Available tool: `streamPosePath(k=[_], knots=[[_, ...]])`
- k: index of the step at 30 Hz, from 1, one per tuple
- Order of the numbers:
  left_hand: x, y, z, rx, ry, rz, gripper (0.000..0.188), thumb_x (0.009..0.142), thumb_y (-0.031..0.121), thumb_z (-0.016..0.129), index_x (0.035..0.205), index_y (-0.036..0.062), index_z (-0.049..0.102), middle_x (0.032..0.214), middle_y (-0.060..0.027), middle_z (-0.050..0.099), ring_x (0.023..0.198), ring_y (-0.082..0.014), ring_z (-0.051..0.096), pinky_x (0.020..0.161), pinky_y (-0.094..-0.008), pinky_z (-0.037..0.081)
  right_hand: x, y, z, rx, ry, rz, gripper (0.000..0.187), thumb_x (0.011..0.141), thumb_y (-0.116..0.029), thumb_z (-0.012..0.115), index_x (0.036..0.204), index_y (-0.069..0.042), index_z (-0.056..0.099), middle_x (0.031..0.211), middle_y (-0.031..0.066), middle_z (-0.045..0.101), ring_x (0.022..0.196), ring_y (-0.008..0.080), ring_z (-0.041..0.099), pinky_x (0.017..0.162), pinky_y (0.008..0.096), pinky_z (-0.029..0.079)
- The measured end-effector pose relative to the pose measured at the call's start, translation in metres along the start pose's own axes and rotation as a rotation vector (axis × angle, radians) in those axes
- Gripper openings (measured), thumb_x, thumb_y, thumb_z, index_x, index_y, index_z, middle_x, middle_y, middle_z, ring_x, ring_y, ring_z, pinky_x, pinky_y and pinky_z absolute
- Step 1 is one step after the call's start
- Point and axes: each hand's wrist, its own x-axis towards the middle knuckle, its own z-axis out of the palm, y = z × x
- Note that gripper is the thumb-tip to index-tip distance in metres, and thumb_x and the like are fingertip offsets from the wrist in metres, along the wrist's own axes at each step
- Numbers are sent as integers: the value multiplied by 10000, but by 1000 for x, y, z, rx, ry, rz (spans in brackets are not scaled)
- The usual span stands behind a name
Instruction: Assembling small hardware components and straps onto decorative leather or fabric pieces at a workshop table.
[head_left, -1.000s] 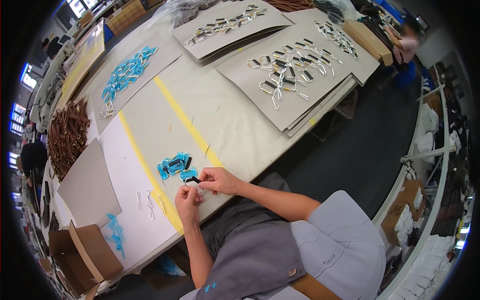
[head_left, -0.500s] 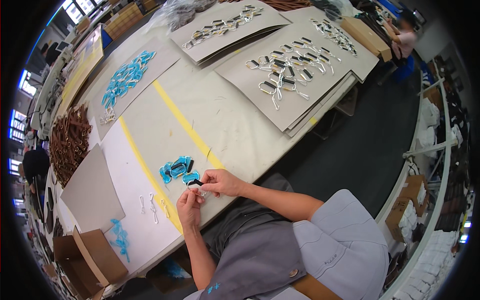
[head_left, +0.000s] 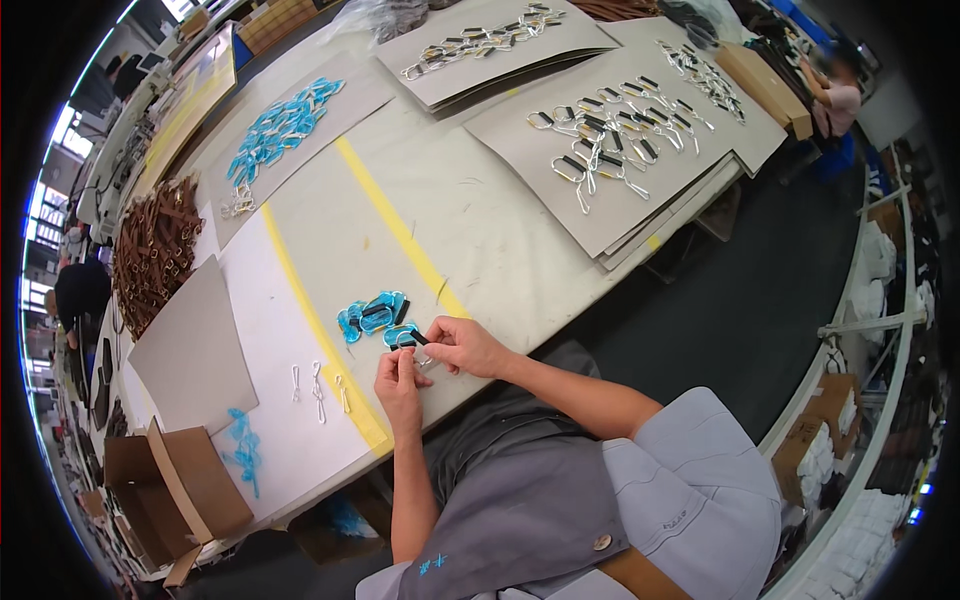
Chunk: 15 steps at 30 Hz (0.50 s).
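Both hands meet near the close edge of the pale desk [head_left: 500, 250], pinching the same small piece, a black-banded silver ring [head_left: 420, 339]. The left hand [head_left: 402, 385] grips its metal from the near-left side with thumb and fingertips; the right hand [head_left: 462, 347] is closed on the black band from the right. The fingers hide much of the ring, and whether it touches the desk cannot be told. Just beyond the fingertips sits a small cluster of blue-wrapped rings [head_left: 376, 316], some with black bands. To the left, past a yellow tape strip [head_left: 320, 345], 3 silver clips [head_left: 319, 392] lie apart on a white sheet [head_left: 270, 435]. Further left are a crumpled blue film [head_left: 243, 452], an open cardboard box [head_left: 218, 487] and a grey board [head_left: 195, 345]. Across the desk, a larger heap of blue-wrapped pieces [head_left: 280, 125] rests on a board at the left; black-banded silver clips [head_left: 597, 140] spread over boards at the right.
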Motion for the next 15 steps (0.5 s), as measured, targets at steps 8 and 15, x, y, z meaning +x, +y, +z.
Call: streamPosePath(k=[8,15], knots=[[-1,-4,-3,66,21,76,164,949,153,526,943,2,590,767,-24,549,530,-61,489,480,-209,451,31,-119,-129,-583,420,-147,156,821,-151,637,846,1,614,664,30,596,510,84,552,467,236,442],[-2,-3,3,63,11,76,158,937,144,535,912,1,597,741,-22,544,522,-60,489,467,-206,439,40,-175,-254,-924,543,-20,173,797,-130,630,895,12,637,696,50,628,507,107,564,483,259,454]])
